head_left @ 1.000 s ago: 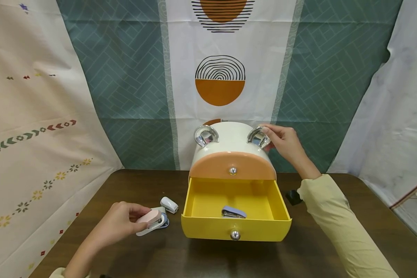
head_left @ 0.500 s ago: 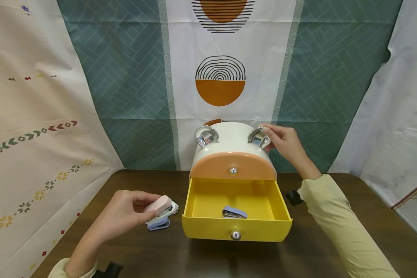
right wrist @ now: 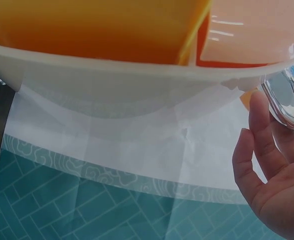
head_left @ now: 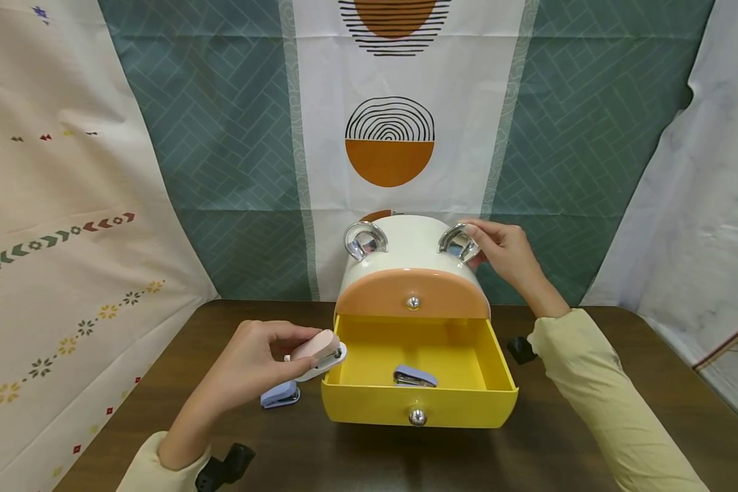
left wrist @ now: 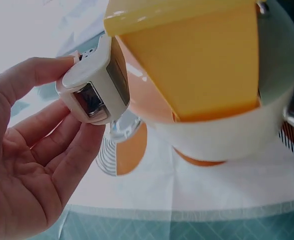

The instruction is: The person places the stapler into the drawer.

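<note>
My left hand (head_left: 255, 359) pinches a pink-and-white mini stapler (head_left: 320, 352) between thumb and fingers, at the left wall of a pulled-out yellow drawer (head_left: 418, 406). In the left wrist view the stapler (left wrist: 94, 82) is seen end-on, beside the drawer (left wrist: 202, 65). A lavender stapler (head_left: 415, 376) lies inside the drawer near its front. On the table below my left hand lies a blue stapler (head_left: 280, 394). My right hand (head_left: 507, 253) grips the right silver ear (head_left: 459, 243) of the small cabinet; the right wrist view shows its fingers at this ear (right wrist: 286, 97).
The cabinet has a white rounded top (head_left: 408, 239), a closed orange upper drawer (head_left: 412, 290) with a silver knob, and a left silver ear (head_left: 365, 240). It stands on a dark wooden table (head_left: 467, 458). Patterned cloth (head_left: 234, 150) hangs behind and at both sides.
My left hand has lifted the pink-and-white stapler off the table and carried it right to the drawer's left edge. A white stapler-like thing on the table is now hidden. My right hand stays put.
</note>
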Demonstrator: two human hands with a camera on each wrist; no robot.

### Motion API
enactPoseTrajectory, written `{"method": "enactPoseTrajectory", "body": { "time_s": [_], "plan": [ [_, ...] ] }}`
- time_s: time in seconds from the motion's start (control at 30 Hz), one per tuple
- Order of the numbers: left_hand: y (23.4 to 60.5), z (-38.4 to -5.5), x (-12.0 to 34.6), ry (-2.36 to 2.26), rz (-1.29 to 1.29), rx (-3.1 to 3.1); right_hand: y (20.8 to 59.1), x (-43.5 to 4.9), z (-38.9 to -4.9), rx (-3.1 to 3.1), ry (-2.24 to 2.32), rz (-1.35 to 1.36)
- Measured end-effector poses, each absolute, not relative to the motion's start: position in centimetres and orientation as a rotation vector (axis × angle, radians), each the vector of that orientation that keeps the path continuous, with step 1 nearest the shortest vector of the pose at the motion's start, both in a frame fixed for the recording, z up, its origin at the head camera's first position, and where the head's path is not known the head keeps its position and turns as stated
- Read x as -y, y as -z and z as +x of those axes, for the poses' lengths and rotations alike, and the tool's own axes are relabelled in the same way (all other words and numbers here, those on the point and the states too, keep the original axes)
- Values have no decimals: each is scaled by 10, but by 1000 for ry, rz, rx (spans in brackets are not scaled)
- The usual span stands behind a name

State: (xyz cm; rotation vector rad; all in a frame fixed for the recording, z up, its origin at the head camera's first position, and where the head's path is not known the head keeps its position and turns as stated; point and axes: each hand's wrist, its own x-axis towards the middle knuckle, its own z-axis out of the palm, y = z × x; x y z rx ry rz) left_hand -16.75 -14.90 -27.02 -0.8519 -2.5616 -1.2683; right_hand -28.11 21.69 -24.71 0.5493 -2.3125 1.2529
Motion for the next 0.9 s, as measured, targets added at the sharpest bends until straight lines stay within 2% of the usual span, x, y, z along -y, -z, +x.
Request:
{"method": "enactPoseTrajectory", "body": {
  "time_s": [0.6,0.9],
  "plan": [
    [273,-186,104,1193,-960,2667,247,-216,-281,2294,-1273,560],
    [276,-190,86,973,-1168,2708,247,-217,-281,2289,-1282,556]
  ]
}}
